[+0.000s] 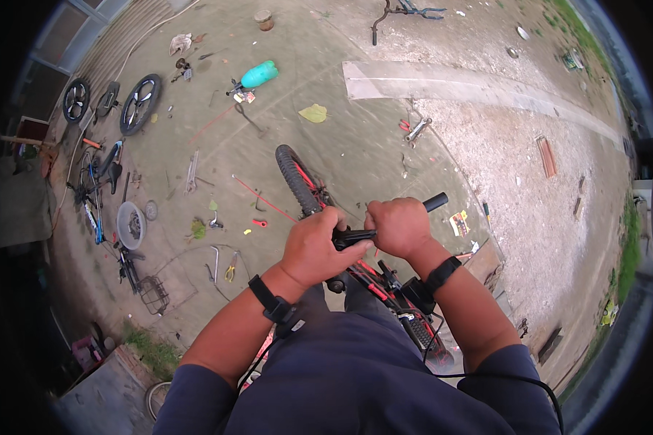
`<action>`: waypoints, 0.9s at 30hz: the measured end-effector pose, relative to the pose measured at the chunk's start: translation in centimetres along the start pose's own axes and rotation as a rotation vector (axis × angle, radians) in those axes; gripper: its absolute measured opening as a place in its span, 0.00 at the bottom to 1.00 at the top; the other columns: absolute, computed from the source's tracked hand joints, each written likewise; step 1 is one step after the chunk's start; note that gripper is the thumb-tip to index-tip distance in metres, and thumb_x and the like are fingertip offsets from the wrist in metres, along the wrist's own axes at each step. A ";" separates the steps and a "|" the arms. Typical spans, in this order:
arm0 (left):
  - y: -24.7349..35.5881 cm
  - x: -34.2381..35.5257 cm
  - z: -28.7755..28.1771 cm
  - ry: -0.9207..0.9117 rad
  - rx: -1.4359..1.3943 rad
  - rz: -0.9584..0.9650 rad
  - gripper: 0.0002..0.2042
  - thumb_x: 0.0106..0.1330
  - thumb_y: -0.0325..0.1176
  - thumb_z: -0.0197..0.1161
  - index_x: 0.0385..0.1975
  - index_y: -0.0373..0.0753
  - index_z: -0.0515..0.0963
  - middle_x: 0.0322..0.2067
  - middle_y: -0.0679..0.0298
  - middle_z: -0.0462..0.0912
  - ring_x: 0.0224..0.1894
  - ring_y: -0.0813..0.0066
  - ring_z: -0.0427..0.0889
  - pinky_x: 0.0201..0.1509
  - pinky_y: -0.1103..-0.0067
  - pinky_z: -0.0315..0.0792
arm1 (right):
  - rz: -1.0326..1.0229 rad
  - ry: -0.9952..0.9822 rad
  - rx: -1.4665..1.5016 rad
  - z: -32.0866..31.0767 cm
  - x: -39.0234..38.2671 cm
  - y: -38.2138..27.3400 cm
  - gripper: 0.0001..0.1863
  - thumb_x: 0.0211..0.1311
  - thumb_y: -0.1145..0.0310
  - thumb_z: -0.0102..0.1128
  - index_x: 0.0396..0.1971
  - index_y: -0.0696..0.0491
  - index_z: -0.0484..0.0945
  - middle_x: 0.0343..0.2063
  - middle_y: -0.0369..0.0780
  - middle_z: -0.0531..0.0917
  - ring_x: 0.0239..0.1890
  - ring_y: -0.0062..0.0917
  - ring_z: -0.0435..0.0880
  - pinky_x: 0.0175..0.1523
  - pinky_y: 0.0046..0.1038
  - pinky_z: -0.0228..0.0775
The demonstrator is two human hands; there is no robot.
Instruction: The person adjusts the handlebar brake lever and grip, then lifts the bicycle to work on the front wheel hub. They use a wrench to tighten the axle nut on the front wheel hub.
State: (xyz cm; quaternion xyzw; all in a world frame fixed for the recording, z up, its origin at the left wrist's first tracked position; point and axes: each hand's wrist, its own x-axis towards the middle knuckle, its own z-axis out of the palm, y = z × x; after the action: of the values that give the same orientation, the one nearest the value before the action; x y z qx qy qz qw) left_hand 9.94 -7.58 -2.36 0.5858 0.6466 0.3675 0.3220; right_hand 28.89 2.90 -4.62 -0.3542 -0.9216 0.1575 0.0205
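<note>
A red and black bicycle (374,286) stands in front of my body, its knobby front tyre (294,170) pointing away and slightly left. My left hand (315,243) is closed around a black, lever-like part (355,237) at the handlebar, thumb along its near side. Right beside it, my right hand (399,227) makes a fist over the handlebar, touching the same part's right end. A black handlebar grip (435,201) sticks out past the right fist. What lies under the right fingers is hidden.
Around the bicycle lie pliers with yellow handles (231,267), a red-handled tool (260,223), wrenches (416,130) and a teal bottle (260,74). To the left are loose wheels (140,104), a plastic basin (130,225), a wire basket (153,293) and another bicycle (94,185).
</note>
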 end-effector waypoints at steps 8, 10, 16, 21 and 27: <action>-1.1 -0.5 -0.1 0.016 -0.148 0.095 0.22 0.62 0.50 0.76 0.35 0.39 0.74 0.25 0.58 0.80 0.27 0.54 0.82 0.32 0.66 0.76 | 0.041 0.003 -0.037 0.1 0.1 -0.1 0.09 0.55 0.61 0.62 0.21 0.48 0.79 0.16 0.41 0.80 0.21 0.42 0.81 0.30 0.45 0.71; -1.3 -0.7 0.0 -0.009 -0.208 0.070 0.21 0.64 0.49 0.74 0.35 0.38 0.74 0.25 0.58 0.79 0.26 0.54 0.82 0.32 0.66 0.75 | 0.042 0.013 -0.040 0.1 0.0 -0.1 0.11 0.58 0.60 0.61 0.20 0.49 0.79 0.15 0.42 0.80 0.21 0.43 0.81 0.30 0.46 0.71; -1.4 -0.6 -0.5 -0.046 -0.263 0.101 0.20 0.67 0.48 0.71 0.34 0.37 0.73 0.25 0.57 0.79 0.26 0.54 0.81 0.31 0.67 0.74 | 0.057 -0.015 -0.060 0.1 -0.1 0.0 0.14 0.62 0.59 0.59 0.20 0.50 0.78 0.15 0.43 0.80 0.21 0.44 0.82 0.30 0.46 0.72; -0.7 -0.1 -0.7 -0.094 -0.154 0.121 0.21 0.67 0.50 0.71 0.38 0.36 0.75 0.30 0.55 0.81 0.31 0.53 0.84 0.35 0.65 0.77 | 0.060 -0.008 -0.053 0.0 -0.2 0.3 0.12 0.60 0.60 0.60 0.20 0.50 0.79 0.16 0.43 0.80 0.21 0.43 0.82 0.31 0.46 0.73; 0.0 0.7 -1.6 -0.223 -0.037 0.009 0.28 0.63 0.55 0.74 0.48 0.35 0.79 0.40 0.52 0.85 0.44 0.49 0.85 0.47 0.62 0.78 | 0.079 -0.043 -0.053 0.2 0.0 0.9 0.11 0.58 0.60 0.61 0.21 0.49 0.79 0.17 0.42 0.81 0.22 0.43 0.83 0.32 0.45 0.73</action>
State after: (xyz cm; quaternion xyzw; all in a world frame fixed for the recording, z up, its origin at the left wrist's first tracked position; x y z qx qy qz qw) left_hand 8.53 -7.00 -1.51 0.6201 0.5971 0.3133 0.4011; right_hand 29.44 3.47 -5.08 -0.3875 -0.9109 0.1414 -0.0149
